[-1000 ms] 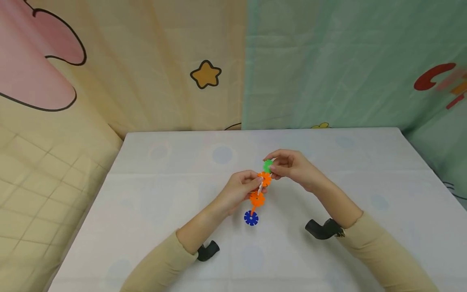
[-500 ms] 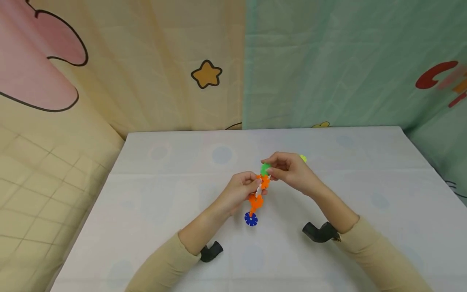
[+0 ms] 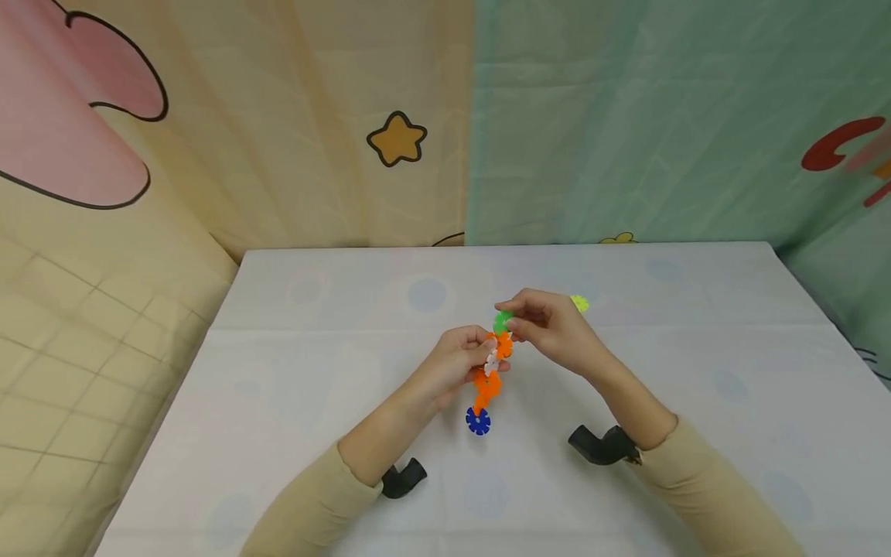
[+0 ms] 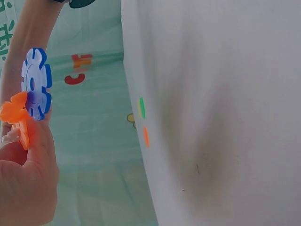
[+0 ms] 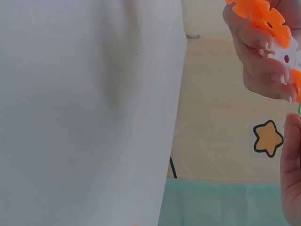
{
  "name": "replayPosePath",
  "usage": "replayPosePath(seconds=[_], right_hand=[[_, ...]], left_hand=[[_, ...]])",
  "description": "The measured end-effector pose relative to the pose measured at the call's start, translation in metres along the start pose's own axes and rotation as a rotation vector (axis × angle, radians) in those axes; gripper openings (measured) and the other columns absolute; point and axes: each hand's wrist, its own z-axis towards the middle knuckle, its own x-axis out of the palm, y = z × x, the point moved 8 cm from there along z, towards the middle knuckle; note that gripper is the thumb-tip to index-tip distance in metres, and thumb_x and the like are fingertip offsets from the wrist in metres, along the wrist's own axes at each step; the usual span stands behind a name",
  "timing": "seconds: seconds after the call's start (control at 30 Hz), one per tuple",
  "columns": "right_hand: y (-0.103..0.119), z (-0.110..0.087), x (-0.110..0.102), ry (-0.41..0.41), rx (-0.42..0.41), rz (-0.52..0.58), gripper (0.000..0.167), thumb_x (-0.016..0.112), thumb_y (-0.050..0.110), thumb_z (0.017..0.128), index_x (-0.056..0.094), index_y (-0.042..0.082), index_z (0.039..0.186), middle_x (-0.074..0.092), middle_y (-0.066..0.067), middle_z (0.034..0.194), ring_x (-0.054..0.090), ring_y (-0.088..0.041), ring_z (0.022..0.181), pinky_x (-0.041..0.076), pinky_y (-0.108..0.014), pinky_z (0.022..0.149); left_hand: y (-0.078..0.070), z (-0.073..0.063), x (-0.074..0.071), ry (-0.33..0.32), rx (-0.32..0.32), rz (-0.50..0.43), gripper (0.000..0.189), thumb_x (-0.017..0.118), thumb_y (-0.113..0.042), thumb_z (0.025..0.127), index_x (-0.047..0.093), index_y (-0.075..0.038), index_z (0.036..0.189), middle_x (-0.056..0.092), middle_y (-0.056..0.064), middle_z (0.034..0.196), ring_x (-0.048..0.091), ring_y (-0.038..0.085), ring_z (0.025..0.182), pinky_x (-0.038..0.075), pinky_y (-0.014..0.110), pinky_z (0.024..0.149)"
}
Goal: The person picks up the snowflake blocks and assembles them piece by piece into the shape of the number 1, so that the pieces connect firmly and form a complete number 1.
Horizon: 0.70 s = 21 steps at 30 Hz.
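Observation:
My left hand (image 3: 454, 362) grips the middle of a chain of slotted snowflake discs, thumb near the white disc (image 3: 491, 363). Below the hand hang orange discs (image 3: 489, 384), with a dark blue disc (image 3: 478, 421) at the chain's lower end. Another orange disc (image 3: 504, 346) stands above the white one. A green disc (image 3: 501, 321) is pinched between thumb and fingers of my right hand (image 3: 557, 333). It meets the upper orange disc's edge; whether they interlock I cannot tell. The right wrist view catches the white disc (image 5: 287, 57) against the left fingertips.
On the white table (image 3: 313, 402), a yellow-green disc (image 3: 580, 303) lies just behind the right wrist. The left wrist view shows a green piece (image 4: 142, 108) and an orange piece (image 4: 146, 137) on the tabletop. A printed curtain (image 3: 592, 116) hangs behind.
My right hand has brought the green disc down and left against the upper orange disc. The yellow-green disc has come into sight behind the right wrist. The left hand stays nearly still.

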Motion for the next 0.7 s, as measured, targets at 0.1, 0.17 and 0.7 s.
replayPosePath(seconds=[0.1, 0.17, 0.7], right_hand=[[0.0021, -0.0006, -0.0024, -0.004, -0.019, 0.003, 0.017, 0.056, -0.011, 0.087, 0.063, -0.003, 0.101, 0.064, -0.017, 0.101, 0.062, -0.019, 0.071, 0.055, -0.028, 0.067], [0.0034, -0.001, -0.0029, 0.007, -0.029, 0.014, 0.018, 0.055, -0.011, 0.087, 0.063, -0.004, 0.101, 0.064, -0.017, 0.098, 0.062, -0.021, 0.07, 0.055, -0.028, 0.067], [-0.0038, -0.0059, -0.0046, 0.061, -0.002, 0.078, 0.02, 0.057, -0.009, 0.087, 0.062, -0.006, 0.106, 0.062, -0.012, 0.086, 0.061, -0.026, 0.068, 0.056, -0.03, 0.067]], left_hand=[[-0.0029, 0.0006, 0.0008, 0.016, -0.009, -0.004, 0.015, 0.046, -0.005, 0.097, 0.053, 0.008, 0.096, 0.064, 0.012, 0.092, 0.067, 0.027, 0.089, 0.053, 0.029, 0.078], [-0.004, 0.0012, 0.0016, 0.028, -0.015, -0.006, 0.015, 0.046, -0.005, 0.097, 0.053, 0.008, 0.095, 0.064, 0.009, 0.091, 0.068, 0.026, 0.088, 0.054, 0.028, 0.077], [-0.0051, 0.0029, 0.0022, 0.075, 0.025, 0.031, 0.013, 0.048, -0.004, 0.096, 0.053, 0.006, 0.091, 0.065, 0.012, 0.088, 0.067, 0.029, 0.087, 0.054, 0.027, 0.072]])
